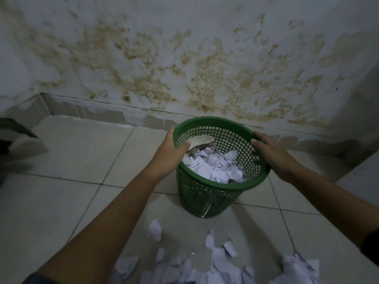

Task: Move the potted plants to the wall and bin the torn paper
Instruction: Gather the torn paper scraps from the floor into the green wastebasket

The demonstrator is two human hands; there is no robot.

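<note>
A green mesh bin (pixel 207 193) stands on the tiled floor close to the stained wall. Torn white paper (pixel 213 167) fills its bottom, with a curved pale scrap (pixel 202 140) leaning against the inner left side. My left hand (pixel 170 148) grips the bin's left rim, thumb curled inside. My right hand (pixel 270 152) holds the right rim, fingers over its edge. More torn paper (pixel 217 261) lies scattered on the floor in front of the bin, near the bottom of the view.
The stained white wall (pixel 184 68) and its skirting run right behind the bin. A dark and white object (pixel 18 144) sits at the left edge, blurred. A wall corner (pixel 365 119) juts out at the right.
</note>
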